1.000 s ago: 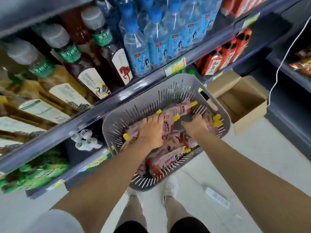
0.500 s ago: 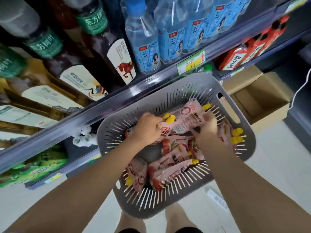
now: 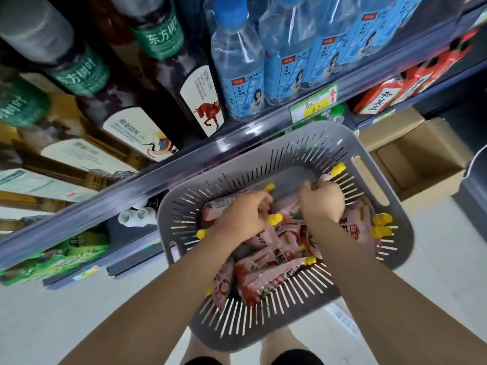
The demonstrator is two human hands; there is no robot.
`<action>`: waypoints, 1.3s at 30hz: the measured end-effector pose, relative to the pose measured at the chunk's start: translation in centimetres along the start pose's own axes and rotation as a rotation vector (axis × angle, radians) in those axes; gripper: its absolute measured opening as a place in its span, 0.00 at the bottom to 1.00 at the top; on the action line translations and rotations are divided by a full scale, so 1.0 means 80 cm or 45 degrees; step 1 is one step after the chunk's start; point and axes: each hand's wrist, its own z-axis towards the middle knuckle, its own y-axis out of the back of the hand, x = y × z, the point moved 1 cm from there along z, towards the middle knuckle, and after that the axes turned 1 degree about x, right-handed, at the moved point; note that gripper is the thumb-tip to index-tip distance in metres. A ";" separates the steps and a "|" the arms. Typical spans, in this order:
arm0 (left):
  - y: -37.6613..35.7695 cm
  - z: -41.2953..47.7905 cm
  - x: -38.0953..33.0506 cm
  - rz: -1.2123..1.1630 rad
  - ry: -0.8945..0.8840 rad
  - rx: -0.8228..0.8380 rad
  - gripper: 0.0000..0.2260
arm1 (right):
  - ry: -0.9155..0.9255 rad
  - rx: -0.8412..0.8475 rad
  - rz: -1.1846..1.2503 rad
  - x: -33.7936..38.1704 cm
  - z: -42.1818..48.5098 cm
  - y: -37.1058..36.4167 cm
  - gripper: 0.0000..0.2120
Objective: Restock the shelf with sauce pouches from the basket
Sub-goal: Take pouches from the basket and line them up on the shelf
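Both your hands are down in the grey basket point(image 3: 404, 233), a little apart. L hand point(image 3: 245, 217) is curled round one of the sauce pouches point(image 3: 268, 270) by its yellow cap; R hand point(image 3: 322, 201) is clamped on another at the far side. The rest lie heaped inside, red-pink w/ Chinese print. On the shelf point(image 3: 184, 164) above, tea bottles point(image 3: 163, 35) read 东方树叶, water bottles point(image 3: 242, 83) say "ORIGINAL", and the price tag point(image 3: 313, 101) shows 3.9.
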 end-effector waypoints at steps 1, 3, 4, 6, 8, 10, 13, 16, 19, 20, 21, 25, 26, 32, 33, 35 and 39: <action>-0.008 0.001 0.001 0.065 -0.053 -0.077 0.24 | 0.023 -0.042 0.005 -0.001 -0.003 0.007 0.15; -0.018 0.003 0.001 0.135 -0.067 -0.192 0.27 | 0.082 -0.109 0.029 -0.006 -0.008 0.023 0.18; -0.022 0.003 -0.001 0.158 -0.065 -0.215 0.27 | 0.121 -0.131 0.012 -0.009 -0.012 0.030 0.19; -0.027 0.001 -0.003 0.259 -0.122 -0.170 0.26 | 0.227 -0.139 -0.048 -0.009 -0.018 0.039 0.19; -0.028 -0.006 -0.002 0.449 -0.225 -0.074 0.30 | 0.331 -0.102 -0.183 -0.006 -0.021 0.037 0.17; -0.026 -0.013 0.008 0.622 -0.260 0.060 0.40 | 0.377 -0.017 -0.316 0.000 -0.021 0.022 0.18; -0.024 -0.022 0.023 0.795 -0.254 0.200 0.52 | 0.476 0.136 -0.216 0.007 -0.016 -0.008 0.19; -0.024 -0.027 0.026 0.914 -0.342 0.167 0.50 | 0.470 0.185 0.108 0.000 -0.006 -0.030 0.19; -0.033 -0.027 0.027 0.994 -0.441 0.178 0.46 | 0.234 0.365 0.229 -0.023 0.012 -0.040 0.15; -0.036 -0.025 0.029 0.998 -0.448 0.200 0.46 | 0.128 0.453 0.277 -0.029 0.018 -0.040 0.14; -0.038 -0.022 0.030 1.004 -0.448 0.223 0.47 | 0.032 0.539 0.337 -0.032 0.022 -0.039 0.17; -0.032 -0.011 0.029 1.084 -0.546 0.272 0.50 | -0.151 0.785 0.488 -0.028 0.027 -0.033 0.37; -0.030 -0.008 0.029 1.094 -0.570 0.289 0.50 | -0.147 0.805 0.513 -0.028 0.028 -0.032 0.42; -0.031 0.007 0.023 1.288 -0.535 0.376 0.51 | -0.132 0.858 0.355 -0.028 0.030 -0.029 0.46; -0.031 0.007 0.020 1.289 -0.543 0.359 0.50 | -0.135 0.863 0.302 -0.030 0.031 -0.027 0.45; -0.031 0.004 0.019 1.242 -0.551 0.328 0.50 | -0.078 0.797 0.233 -0.032 0.031 -0.023 0.33; -0.023 -0.015 0.016 1.072 -0.567 0.275 0.55 | 0.149 0.415 0.133 -0.028 0.013 -0.007 0.35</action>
